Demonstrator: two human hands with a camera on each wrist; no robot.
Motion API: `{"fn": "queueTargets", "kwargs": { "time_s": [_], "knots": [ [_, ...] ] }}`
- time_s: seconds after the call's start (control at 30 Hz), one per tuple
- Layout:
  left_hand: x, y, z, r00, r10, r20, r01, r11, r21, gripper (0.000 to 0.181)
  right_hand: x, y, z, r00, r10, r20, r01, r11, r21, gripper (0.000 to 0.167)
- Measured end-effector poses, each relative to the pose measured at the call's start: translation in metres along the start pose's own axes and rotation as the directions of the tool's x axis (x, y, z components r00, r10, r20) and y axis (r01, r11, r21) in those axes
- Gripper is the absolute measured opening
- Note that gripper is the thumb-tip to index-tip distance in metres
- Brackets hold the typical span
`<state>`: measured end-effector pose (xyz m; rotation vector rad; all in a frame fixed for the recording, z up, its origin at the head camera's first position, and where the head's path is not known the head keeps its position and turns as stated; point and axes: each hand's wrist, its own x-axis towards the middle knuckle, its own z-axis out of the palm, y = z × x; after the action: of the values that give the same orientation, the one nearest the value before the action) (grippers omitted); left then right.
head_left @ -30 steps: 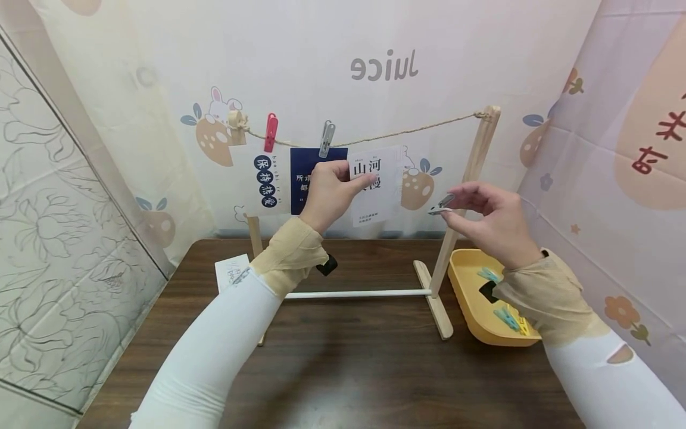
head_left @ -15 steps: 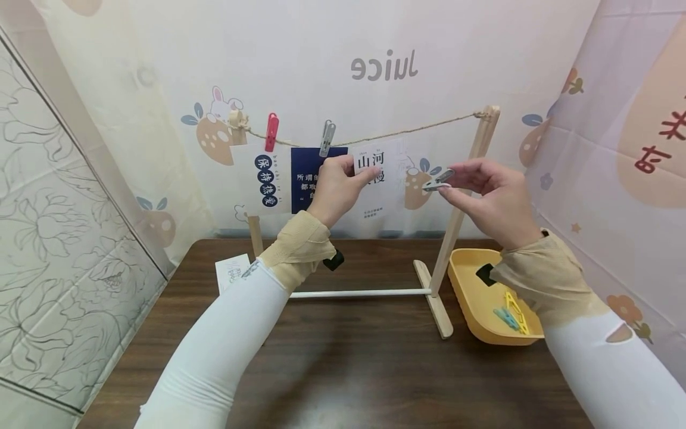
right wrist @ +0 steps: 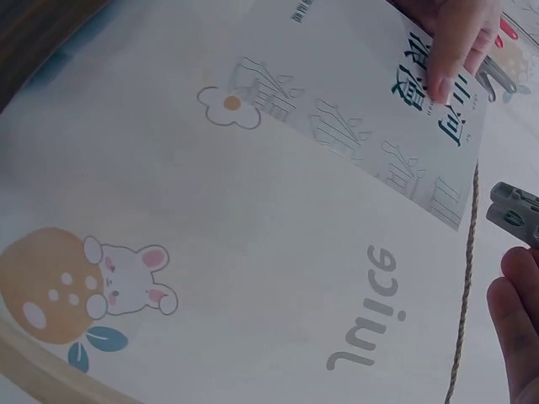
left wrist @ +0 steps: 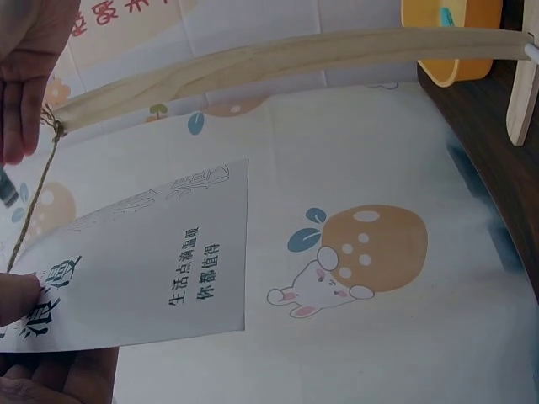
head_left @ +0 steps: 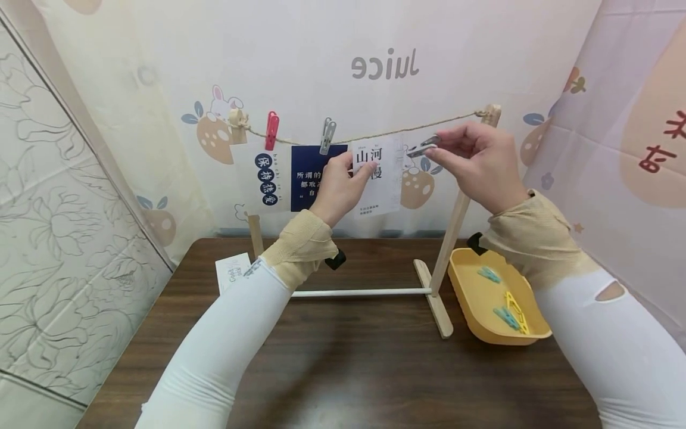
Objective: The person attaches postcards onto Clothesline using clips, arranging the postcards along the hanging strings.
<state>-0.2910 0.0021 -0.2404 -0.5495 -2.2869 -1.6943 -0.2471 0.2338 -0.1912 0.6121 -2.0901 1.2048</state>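
Observation:
My left hand (head_left: 339,186) pinches a white card (head_left: 387,189) with dark Chinese characters, thumb in front and fingers behind. The card's top edge is close to the rope (head_left: 409,129); whether they touch I cannot tell. Between thumb and fingers of my right hand (head_left: 480,161) is a grey clothespin (head_left: 422,149), just right of the card's upper corner. In the right wrist view the clothespin (right wrist: 515,210) is apart from the card (right wrist: 370,109). Left of it, a dark blue card (head_left: 308,185) hangs under another grey clothespin (head_left: 328,136), and a white card (head_left: 249,190) under a red clothespin (head_left: 271,131).
A wooden post (head_left: 455,229) holds the rope's right end, with a white rod (head_left: 359,292) low between the feet. The yellow tray (head_left: 466,313) at right contains blue-green clothespins (head_left: 506,319) and a yellow one (head_left: 515,311). Another card (head_left: 229,268) lies on the table at left.
My right hand has risen and moved left with the grey clothespin, up toward the rope. My left hand and its card have shifted slightly right and up.

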Motion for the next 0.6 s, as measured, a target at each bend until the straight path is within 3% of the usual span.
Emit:
{"fn": "queueTargets", "kwargs": {
  "time_s": [0.33,0.6],
  "knots": [
    [-0.003,0.001,0.002,1.000,0.029,-0.011,-0.029,0.999,0.016,0.027,0.032,-0.011,0.005,0.999,-0.054,-0.001,0.054,0.998,0.018,0.009],
    [-0.002,0.000,0.001,1.000,0.029,0.000,-0.029,0.999,0.016,0.028,0.050,-0.018,0.013,0.996,-0.031,0.086,0.031,1.000,-0.001,0.004]
  ]
}}
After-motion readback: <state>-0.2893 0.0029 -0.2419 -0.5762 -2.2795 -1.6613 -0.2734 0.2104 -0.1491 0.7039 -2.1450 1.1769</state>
